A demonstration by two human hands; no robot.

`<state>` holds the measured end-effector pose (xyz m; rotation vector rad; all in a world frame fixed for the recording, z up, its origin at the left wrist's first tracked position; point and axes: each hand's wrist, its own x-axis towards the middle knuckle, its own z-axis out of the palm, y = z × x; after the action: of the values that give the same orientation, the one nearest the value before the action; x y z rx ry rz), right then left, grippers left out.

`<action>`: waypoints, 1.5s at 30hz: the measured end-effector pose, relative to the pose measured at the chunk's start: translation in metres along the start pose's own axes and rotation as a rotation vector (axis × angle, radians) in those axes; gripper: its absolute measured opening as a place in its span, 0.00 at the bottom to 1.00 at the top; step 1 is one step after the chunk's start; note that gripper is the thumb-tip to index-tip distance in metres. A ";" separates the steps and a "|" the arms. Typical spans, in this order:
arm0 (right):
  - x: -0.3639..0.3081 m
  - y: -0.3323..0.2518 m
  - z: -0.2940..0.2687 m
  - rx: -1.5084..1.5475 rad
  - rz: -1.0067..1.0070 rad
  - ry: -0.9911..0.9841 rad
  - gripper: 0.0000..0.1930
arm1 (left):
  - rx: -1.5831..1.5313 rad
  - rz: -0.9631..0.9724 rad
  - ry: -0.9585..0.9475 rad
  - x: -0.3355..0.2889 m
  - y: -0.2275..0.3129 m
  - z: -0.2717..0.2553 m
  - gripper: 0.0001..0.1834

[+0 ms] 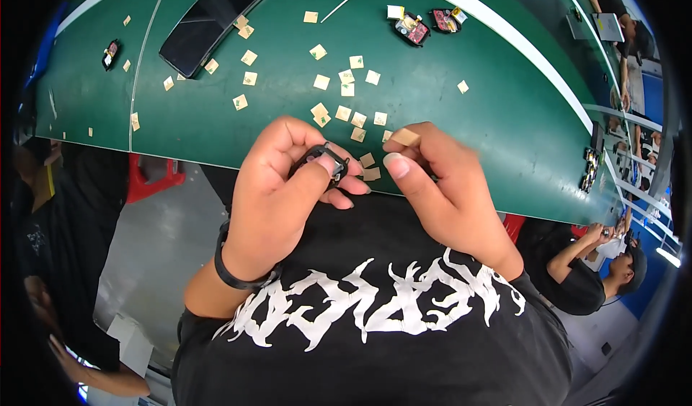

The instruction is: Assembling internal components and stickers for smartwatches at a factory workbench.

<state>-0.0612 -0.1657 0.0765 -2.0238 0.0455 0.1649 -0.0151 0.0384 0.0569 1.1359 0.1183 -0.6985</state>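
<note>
My left hand [272,190] is closed around a small black plastic casing [342,166], its thumb lying over the top. The fingers hide much of the casing, so its inside cannot be made out. Just to the right, my right hand [448,182] pinches a small tan square piece [408,138], like a backing paper or sticky pad, at its index fingertip and thumb. The two hands are apart, above the near edge of the green table [504,139]. Several more tan squares [358,119] lie scattered beyond and between the hands.
A black smartphone [216,24] lies at the far left, a screwdriver [342,3] at the back. Opened black casings with red circuit boards [409,29] sit at the back right. Another small device [110,55] is far left. A co-worker [598,272] sits at the right.
</note>
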 end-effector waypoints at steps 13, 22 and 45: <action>0.009 -0.015 0.021 0.378 0.379 -0.195 0.07 | 0.126 0.280 0.079 0.007 -0.029 -0.007 0.09; 0.017 -0.020 0.023 0.462 0.537 -0.205 0.08 | 0.436 0.527 0.105 0.008 -0.042 -0.004 0.10; 0.013 -0.003 0.018 0.333 0.332 -0.247 0.06 | 0.029 0.237 0.085 0.013 -0.036 -0.008 0.13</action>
<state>-0.0498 -0.1472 0.0696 -1.6398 0.2376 0.5781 -0.0231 0.0312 0.0197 1.1849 0.0445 -0.4434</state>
